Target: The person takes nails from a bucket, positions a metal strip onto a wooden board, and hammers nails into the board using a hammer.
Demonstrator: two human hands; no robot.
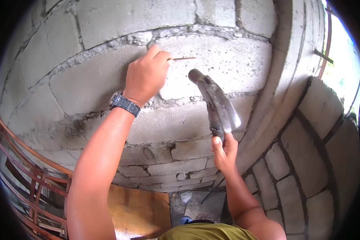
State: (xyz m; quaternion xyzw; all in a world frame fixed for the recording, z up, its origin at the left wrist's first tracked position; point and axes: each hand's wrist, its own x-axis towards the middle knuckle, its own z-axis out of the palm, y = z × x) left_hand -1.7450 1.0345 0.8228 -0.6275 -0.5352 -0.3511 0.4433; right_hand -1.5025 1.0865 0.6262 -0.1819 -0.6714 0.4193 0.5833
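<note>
My left hand (148, 74) is raised against the block wall (108, 72), its fingers pinched round a thin, brownish nail (184, 59). The nail sticks out to the right of the fingers; whether its other end touches the wall is hidden by the hand. In my right hand (226, 154) is a hammer (216, 102), gripped low on its handle. Its dark, rounded head (195, 75) is up, just below and right of the nail and apart from it. Motion smears part of the hammer. A dark watch (125, 105) is on my left wrist.
Rough mortar joints run between the grey blocks. A concrete column (282, 80) stands to the right, beside another block wall (308, 160) and a bright opening (344, 52). Reddish-brown bars (36, 184) are at lower left, and a wooden board (138, 208) lies below.
</note>
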